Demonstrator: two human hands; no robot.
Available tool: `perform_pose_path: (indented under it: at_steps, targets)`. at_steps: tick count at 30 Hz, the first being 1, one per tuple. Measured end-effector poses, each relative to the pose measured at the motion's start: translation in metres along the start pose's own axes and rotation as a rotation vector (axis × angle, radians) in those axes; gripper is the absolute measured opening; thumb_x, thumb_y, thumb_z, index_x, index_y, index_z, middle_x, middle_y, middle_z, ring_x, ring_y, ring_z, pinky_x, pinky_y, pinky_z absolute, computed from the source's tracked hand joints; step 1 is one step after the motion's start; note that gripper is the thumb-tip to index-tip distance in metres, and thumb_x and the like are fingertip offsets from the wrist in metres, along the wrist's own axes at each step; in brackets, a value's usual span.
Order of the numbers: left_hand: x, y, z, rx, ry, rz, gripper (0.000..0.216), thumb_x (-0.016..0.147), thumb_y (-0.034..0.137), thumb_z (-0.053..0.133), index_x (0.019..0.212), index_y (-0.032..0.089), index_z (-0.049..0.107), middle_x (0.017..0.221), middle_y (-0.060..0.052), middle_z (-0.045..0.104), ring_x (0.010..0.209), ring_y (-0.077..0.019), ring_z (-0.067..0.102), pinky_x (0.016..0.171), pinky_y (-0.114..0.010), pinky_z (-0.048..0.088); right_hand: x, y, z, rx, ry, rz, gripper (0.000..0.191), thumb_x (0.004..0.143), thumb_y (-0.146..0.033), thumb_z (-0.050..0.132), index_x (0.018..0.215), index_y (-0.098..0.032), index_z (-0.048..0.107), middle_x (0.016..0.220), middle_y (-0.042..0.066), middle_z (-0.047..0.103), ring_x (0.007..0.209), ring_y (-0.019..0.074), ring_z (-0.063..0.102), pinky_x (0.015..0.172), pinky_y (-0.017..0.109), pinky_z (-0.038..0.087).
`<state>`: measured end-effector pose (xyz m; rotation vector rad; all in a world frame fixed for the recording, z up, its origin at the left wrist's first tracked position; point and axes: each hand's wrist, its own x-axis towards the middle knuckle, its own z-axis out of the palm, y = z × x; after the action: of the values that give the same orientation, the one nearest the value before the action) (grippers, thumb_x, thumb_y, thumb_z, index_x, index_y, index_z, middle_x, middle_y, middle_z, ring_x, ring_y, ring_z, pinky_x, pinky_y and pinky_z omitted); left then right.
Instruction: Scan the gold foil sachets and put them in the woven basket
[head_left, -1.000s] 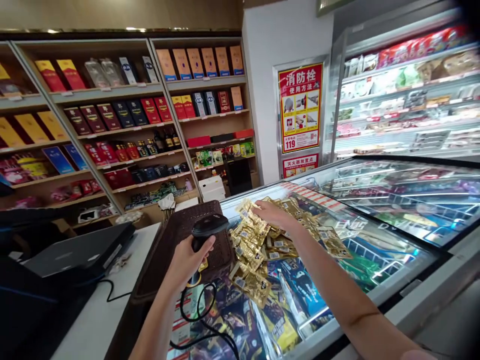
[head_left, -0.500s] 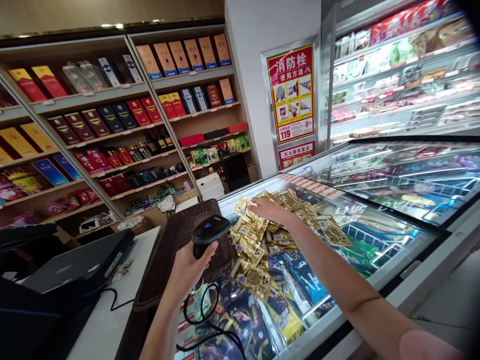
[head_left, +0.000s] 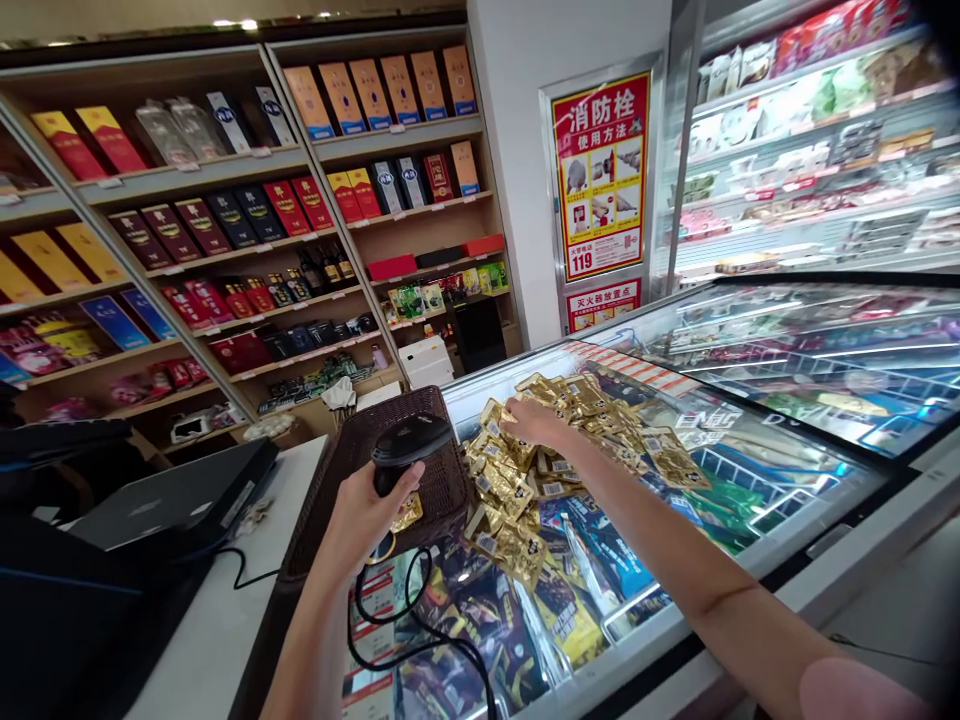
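My left hand (head_left: pixel 365 512) is closed round the grip of a black barcode scanner (head_left: pixel 403 450), whose curly black cable (head_left: pixel 409 640) hangs below. A small gold packet shows just under that hand. My right hand (head_left: pixel 529 423) lies on a heap of gold foil packets (head_left: pixel 525 480) spread over the glass lid of a chest freezer (head_left: pixel 750 470). Its fingers curl down among the packets; I cannot see whether they grip one. A dark brown woven basket (head_left: pixel 352 460) sits tilted behind the scanner, touching the heap.
A white counter (head_left: pixel 217 620) at the left carries a black till and screen (head_left: pixel 150 520). Wooden shelves (head_left: pixel 225 240) of boxed goods fill the back wall. A red fire-hydrant notice (head_left: pixel 600 175) hangs on the white pillar. An open chiller (head_left: pixel 810 150) stands at the right.
The view has shifted slightly. My left hand has tipped the scanner down and a little left. My right hand has stayed on the packets, sliding slightly toward the basket.
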<state>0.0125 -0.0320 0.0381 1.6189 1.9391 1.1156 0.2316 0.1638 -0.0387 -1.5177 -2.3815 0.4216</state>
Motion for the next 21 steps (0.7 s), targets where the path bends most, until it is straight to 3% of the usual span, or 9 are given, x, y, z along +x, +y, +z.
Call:
perform_pose_path:
  at_steps: [6,10,13,16,21]
  targets:
    - [0.005,-0.01,-0.017,0.092,-0.035,-0.008,0.054,0.071,0.07,0.066,0.082,0.017,0.069,0.078,-0.01,0.075,0.068,-0.0248,0.068,0.057,-0.027,0.048,-0.003,-0.008,0.015,-0.022,0.014,0.033,0.039,0.095,-0.028,0.054,0.129,-0.009,0.054,0.119,0.023,0.068,0.112,0.0343,0.064,0.085,0.038,0.048]
    - [0.006,-0.021,-0.036,0.21,-0.039,0.003,0.05,0.07,0.069,0.067,0.072,0.019,0.068,0.065,-0.007,0.07,0.058,-0.0231,0.064,0.051,-0.027,0.041,-0.008,-0.009,0.02,-0.123,0.136,0.031,0.036,0.093,-0.015,0.053,0.128,-0.007,0.055,0.119,0.027,0.065,0.117,0.0343,0.06,0.094,0.04,0.044]
    - [0.004,-0.033,-0.052,0.181,-0.007,-0.034,0.048,0.064,0.068,0.071,0.072,0.021,0.07,0.06,-0.006,0.067,0.05,-0.022,0.06,0.047,-0.028,0.037,-0.011,-0.017,0.023,-0.174,0.21,-0.053,0.026,0.095,-0.02,0.054,0.118,-0.01,0.06,0.118,0.023,0.064,0.117,0.0327,0.058,0.096,0.039,0.042]
    - [0.001,-0.043,-0.068,0.155,0.038,-0.073,0.049,0.064,0.069,0.071,0.074,0.021,0.07,0.062,-0.007,0.069,0.049,-0.0224,0.06,0.047,-0.028,0.037,-0.011,-0.043,0.032,-0.137,0.172,-0.179,0.023,0.098,-0.025,0.052,0.115,-0.013,0.062,0.115,0.019,0.065,0.114,0.0303,0.059,0.093,0.036,0.043]
    - [-0.008,-0.047,-0.086,0.187,0.106,-0.1,0.05,0.069,0.07,0.066,0.077,0.021,0.069,0.073,-0.008,0.073,0.055,-0.0225,0.064,0.051,-0.028,0.04,-0.003,-0.119,0.063,0.04,-0.025,-0.412,0.026,0.098,-0.032,0.055,0.115,-0.013,0.062,0.122,0.016,0.065,0.11,0.0275,0.062,0.091,0.036,0.047]
